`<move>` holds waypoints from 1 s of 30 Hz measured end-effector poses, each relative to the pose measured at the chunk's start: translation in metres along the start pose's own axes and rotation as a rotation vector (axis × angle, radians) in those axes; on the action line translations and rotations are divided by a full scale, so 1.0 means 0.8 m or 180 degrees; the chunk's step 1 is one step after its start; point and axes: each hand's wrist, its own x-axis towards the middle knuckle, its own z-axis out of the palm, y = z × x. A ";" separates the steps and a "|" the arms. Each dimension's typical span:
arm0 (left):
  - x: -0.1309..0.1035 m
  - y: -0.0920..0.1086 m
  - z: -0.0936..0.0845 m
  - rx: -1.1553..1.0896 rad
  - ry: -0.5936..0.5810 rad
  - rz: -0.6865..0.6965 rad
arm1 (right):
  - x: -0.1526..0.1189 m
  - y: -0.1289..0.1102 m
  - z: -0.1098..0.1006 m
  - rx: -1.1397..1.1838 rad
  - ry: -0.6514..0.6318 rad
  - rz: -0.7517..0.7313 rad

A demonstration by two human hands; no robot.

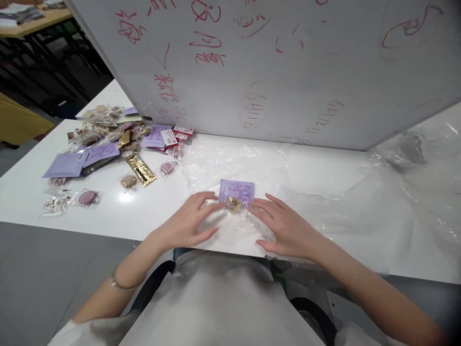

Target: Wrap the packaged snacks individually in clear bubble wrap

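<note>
A purple printed packet [236,189] lies flat on clear plastic film in front of me, close to the table's near edge. On its lower half sits a small clear-wrapped piece [234,205], brownish gold inside. My left hand [196,218] rests at the left side of the packet, its fingers apart and its fingertips by the small piece. From the other side my right hand [279,223] reaches in with fingers spread, the tips at the packet's right edge. Neither hand grips anything. The clear plastic film [230,161] spreads beneath and behind the packet.
To the left lie a heap of wrapped snacks [101,127], purple packets [66,164], a gold sachet [141,169] and red-and-white packs [176,136]. A whiteboard [270,72] with red writing stands behind. More plastic sheeting [406,202] covers the right side of the white table [21,202].
</note>
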 end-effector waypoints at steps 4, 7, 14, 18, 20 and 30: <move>-0.051 -0.035 -0.020 -0.0201 -0.0594 0.0039 | -0.033 0.023 0.009 0.0266 0.0022 0.0604; -0.060 -0.061 -0.012 -0.0766 -0.0317 -0.0474 | -0.041 0.051 -0.001 0.1166 0.0066 0.1477; -0.012 -0.075 -0.015 -0.1489 0.0691 -0.2093 | -0.011 0.082 -0.004 0.1759 0.0761 0.2458; 0.023 -0.080 -0.015 -0.0339 0.0369 -0.2355 | 0.009 0.088 0.012 0.0443 0.0404 0.2965; 0.029 -0.083 -0.014 0.0480 0.0056 -0.2424 | 0.014 0.089 0.017 -0.0213 0.0197 0.3055; -0.045 -0.085 -0.032 0.0139 -0.0051 0.0045 | -0.021 0.084 0.007 -0.0025 0.0093 0.0131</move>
